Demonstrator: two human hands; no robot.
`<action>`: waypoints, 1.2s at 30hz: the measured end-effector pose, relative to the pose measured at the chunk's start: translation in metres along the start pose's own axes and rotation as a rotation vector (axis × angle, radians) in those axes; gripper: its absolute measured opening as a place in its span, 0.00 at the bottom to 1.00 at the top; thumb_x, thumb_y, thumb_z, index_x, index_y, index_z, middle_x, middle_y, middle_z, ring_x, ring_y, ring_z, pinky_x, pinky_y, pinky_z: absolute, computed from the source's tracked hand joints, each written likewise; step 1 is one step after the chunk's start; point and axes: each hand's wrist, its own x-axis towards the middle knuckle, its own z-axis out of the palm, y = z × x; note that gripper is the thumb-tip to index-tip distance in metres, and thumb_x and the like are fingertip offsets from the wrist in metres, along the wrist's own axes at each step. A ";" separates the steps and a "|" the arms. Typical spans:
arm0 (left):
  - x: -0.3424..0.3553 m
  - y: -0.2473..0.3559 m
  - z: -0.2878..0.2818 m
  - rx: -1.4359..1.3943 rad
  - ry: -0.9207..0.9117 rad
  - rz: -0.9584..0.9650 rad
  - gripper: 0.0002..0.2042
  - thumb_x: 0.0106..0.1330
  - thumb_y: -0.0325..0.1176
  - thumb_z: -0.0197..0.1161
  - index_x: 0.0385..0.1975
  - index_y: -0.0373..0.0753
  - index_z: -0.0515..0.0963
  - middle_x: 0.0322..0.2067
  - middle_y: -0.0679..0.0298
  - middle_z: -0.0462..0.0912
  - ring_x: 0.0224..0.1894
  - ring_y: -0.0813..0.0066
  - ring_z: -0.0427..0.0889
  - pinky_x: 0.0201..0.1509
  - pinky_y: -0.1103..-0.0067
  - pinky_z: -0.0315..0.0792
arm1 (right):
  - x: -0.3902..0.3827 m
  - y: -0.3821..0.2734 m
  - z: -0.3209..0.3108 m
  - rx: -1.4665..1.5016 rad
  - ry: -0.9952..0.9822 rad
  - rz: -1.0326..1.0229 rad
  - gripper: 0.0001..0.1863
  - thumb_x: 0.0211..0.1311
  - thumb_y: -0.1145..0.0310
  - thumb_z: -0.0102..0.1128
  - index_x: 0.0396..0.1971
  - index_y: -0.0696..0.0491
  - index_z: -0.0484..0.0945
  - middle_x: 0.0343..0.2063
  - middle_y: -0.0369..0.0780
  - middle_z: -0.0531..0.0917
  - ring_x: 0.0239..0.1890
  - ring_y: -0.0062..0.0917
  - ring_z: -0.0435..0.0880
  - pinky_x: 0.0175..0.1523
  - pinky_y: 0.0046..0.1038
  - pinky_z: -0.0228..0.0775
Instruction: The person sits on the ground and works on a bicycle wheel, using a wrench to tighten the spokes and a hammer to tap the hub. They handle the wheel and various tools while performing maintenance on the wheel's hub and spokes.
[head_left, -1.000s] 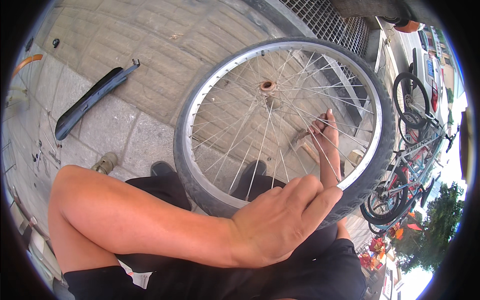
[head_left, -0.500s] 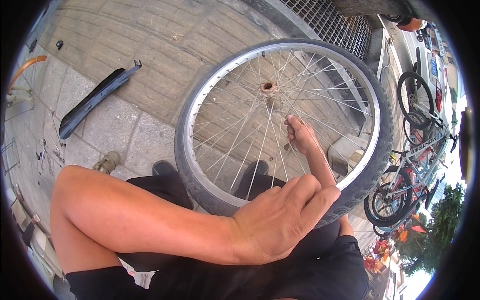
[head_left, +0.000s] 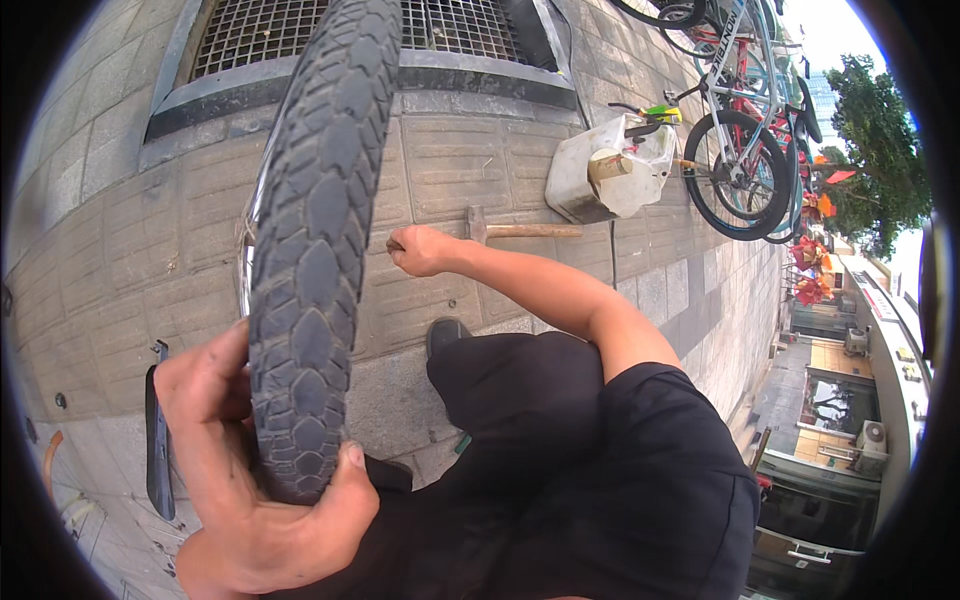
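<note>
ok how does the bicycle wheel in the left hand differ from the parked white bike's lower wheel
The held bicycle wheel shows its tread, almost edge-on; the parked bike's wheel shows its side. The left hand grips the held wheel; the parked wheel sits in a frame. The held wheel looks larger in view than the parked one. Both have black tyres.

The tyre [head_left: 318, 260] is showing matt, rough rubber, the hammer handle [head_left: 535, 231] wood, the container [head_left: 577, 187] scuffed plastic.
</note>
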 end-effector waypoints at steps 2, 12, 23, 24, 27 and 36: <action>0.000 -0.002 0.003 -0.088 0.145 -0.117 0.46 0.53 0.19 0.62 0.78 0.33 0.54 0.55 0.56 0.73 0.49 0.73 0.77 0.50 0.78 0.77 | 0.003 0.021 0.012 -0.069 0.031 -0.033 0.19 0.71 0.64 0.52 0.51 0.58 0.85 0.50 0.56 0.87 0.55 0.54 0.85 0.62 0.47 0.77; 0.005 -0.009 -0.028 0.000 0.381 -0.080 0.40 0.64 0.32 0.66 0.77 0.31 0.58 0.45 0.52 0.80 0.40 0.74 0.81 0.46 0.79 0.77 | 0.008 0.031 0.010 -0.301 0.084 -0.068 0.19 0.68 0.65 0.55 0.54 0.56 0.82 0.55 0.54 0.82 0.59 0.52 0.83 0.64 0.47 0.76; 0.021 -0.008 -0.042 0.050 0.445 -0.092 0.37 0.65 0.33 0.64 0.76 0.33 0.63 0.46 0.53 0.80 0.37 0.74 0.80 0.45 0.81 0.75 | -0.104 0.138 -0.092 -0.102 0.633 0.485 0.19 0.69 0.63 0.59 0.55 0.54 0.80 0.55 0.50 0.83 0.61 0.47 0.81 0.66 0.47 0.74; 0.022 -0.007 -0.043 0.047 0.440 -0.096 0.37 0.66 0.33 0.64 0.76 0.33 0.63 0.46 0.53 0.80 0.37 0.74 0.80 0.44 0.80 0.75 | -0.120 0.165 -0.100 -0.127 0.723 0.501 0.17 0.67 0.65 0.60 0.52 0.55 0.80 0.54 0.51 0.83 0.60 0.46 0.81 0.65 0.47 0.74; 0.025 -0.002 -0.045 0.050 0.449 -0.126 0.37 0.66 0.34 0.65 0.76 0.33 0.64 0.46 0.52 0.80 0.37 0.73 0.80 0.44 0.80 0.75 | -0.155 0.220 -0.119 -0.255 0.911 0.611 0.19 0.65 0.64 0.61 0.54 0.56 0.79 0.52 0.50 0.83 0.59 0.48 0.80 0.65 0.48 0.72; 0.035 0.019 -0.037 0.037 0.463 -0.136 0.37 0.67 0.34 0.66 0.76 0.32 0.62 0.45 0.53 0.80 0.37 0.74 0.80 0.44 0.81 0.75 | -0.158 0.245 -0.125 -0.493 0.856 0.683 0.25 0.62 0.63 0.64 0.59 0.54 0.76 0.56 0.50 0.81 0.59 0.47 0.79 0.64 0.49 0.69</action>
